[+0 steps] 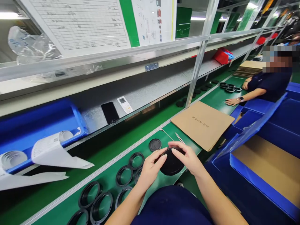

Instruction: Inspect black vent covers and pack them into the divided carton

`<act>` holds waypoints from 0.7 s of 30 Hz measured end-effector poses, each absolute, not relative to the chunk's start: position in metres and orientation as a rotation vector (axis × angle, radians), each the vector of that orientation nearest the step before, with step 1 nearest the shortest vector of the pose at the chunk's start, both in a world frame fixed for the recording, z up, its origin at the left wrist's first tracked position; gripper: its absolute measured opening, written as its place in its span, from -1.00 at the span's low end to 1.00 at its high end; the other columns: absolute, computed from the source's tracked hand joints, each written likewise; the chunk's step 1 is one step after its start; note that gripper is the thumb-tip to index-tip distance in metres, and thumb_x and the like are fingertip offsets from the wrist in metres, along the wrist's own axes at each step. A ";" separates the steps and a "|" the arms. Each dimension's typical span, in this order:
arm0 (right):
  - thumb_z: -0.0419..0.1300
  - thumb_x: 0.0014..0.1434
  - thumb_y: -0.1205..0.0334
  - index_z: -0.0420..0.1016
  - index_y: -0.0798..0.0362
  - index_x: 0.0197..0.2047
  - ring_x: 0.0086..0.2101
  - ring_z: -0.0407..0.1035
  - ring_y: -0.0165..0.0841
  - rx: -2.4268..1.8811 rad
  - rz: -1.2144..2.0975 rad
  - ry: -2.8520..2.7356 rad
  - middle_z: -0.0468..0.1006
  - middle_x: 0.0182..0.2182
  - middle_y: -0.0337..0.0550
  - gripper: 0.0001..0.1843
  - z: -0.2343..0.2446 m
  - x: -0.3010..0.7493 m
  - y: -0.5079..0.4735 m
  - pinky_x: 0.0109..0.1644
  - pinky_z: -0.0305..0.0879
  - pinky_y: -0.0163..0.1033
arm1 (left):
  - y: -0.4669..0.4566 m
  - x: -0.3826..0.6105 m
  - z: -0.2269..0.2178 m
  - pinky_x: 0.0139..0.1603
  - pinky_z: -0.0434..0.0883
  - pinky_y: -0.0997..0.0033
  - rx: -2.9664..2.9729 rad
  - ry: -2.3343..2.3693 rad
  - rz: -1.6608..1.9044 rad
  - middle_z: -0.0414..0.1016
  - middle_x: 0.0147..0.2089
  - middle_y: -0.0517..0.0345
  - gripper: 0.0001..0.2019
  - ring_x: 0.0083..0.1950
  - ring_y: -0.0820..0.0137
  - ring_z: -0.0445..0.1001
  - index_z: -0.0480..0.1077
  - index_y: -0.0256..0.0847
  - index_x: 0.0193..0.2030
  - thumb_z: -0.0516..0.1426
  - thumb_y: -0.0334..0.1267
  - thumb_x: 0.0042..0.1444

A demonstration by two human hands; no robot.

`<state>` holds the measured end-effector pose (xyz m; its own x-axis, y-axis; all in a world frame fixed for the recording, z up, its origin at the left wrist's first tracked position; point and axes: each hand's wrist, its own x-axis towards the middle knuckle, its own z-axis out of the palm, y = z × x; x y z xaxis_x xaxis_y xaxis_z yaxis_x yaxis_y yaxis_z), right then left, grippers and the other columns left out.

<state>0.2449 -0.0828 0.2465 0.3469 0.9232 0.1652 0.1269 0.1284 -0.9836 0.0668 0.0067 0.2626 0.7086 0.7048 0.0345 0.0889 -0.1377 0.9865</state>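
Observation:
Both hands grip a round black disc-shaped part (172, 163), tilted above the green bench near its front edge. My left hand (152, 168) pinches its left rim with thumb and fingers. On its upper right rim, my right hand (186, 156) is closed, thumb on top. Just beyond lies a black round cap (155, 145) on the bench. Tweezers (179, 138) and a thin metal tool (167, 134) rest behind the right hand. Several black rings (124, 176) sit left of my left hand, some partly hidden by the forearm.
Flat cardboard sheets (203, 123) lie right of the tweezers. Blue boxes (264, 168) stand at the right. A shelf holds a black phone (110, 112), a white remote (124, 105) and a blue bin (47, 122) with label rolls. A co-worker (269, 81) sits farther along, beside black rings.

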 end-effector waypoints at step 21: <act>0.40 0.14 -0.03 0.62 0.04 -0.18 -0.27 0.49 -0.25 -1.290 0.595 -0.503 0.62 -0.28 -0.13 -0.68 0.288 0.260 -0.167 -0.17 0.40 -0.25 | 0.005 0.077 0.255 0.07 0.54 0.18 1.251 0.728 0.492 0.55 0.05 -0.08 -0.35 0.09 0.04 0.51 0.52 -0.23 0.00 0.34 0.24 -0.08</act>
